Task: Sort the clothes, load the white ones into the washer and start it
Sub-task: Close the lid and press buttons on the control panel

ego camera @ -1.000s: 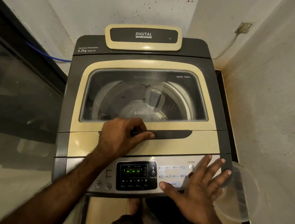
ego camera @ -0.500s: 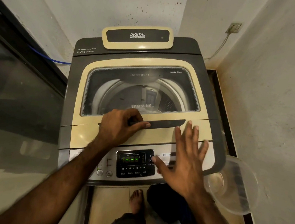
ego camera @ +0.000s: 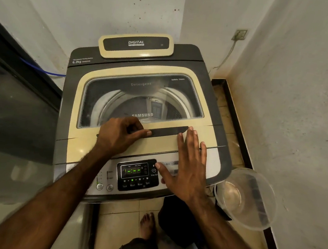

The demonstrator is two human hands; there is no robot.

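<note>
Washer sits in the corner, glass lid down, drum visible through it, clothes inside not discernible. Left hand: grip curled into the dark lid handle, thumb along it. Right hand: grip apart, fingers straight and spread over the control panel, thumb tip by the Delay Start button. Display lit green. Clear plastic tub just right of the washer.

Cream lid on grey washer, green display, blue hose
</note>
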